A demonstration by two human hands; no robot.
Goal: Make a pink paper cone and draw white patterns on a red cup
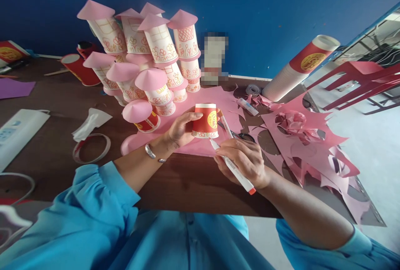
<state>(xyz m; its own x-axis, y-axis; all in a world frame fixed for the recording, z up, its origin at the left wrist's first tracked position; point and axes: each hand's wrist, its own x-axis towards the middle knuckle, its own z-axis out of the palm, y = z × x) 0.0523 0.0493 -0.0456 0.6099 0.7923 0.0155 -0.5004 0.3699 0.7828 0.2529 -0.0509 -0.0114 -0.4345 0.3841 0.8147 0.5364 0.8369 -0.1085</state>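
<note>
- Dark brown wooden tabletop (187,186): it carries all the paper work, with a blue wall behind it.
- White paper-cup towers with pink paper cone roofs (162,45): grouped on the left and middle of the tabletop, drawn with orange and red flowers and windows. A shorter red cup with a pink cone roof (148,122) stands at their near end.
- Cut pink paper sheets and scraps (308,150): spread over the right side, some crumpled, some with round holes.
- Tall leaning stack of nested paper cups (289,76): near the wall on the right, its top cup red with a yellow emblem.
- Left hand (182,130): its grip pinches the cup from the side, thumb across the front; a silver bracelet circles the wrist.
- Right hand (242,159): its grip is closed around the white marker, below and right of the cup.
- Red paper cup with a yellow emblem (204,121): held above the pink paper, narrow end up, with a flower-patterned white band along its lower rim.
- Translucent tape ring (106,150): flat on the left, a crumpled white tissue touching it.
- White marker with an orange-red end (237,174): slanted, its tip close to the cup's lower rim.
- Second slim white marker (225,123): between the cup and the right hand; which fingers hold it is unclear.
</note>
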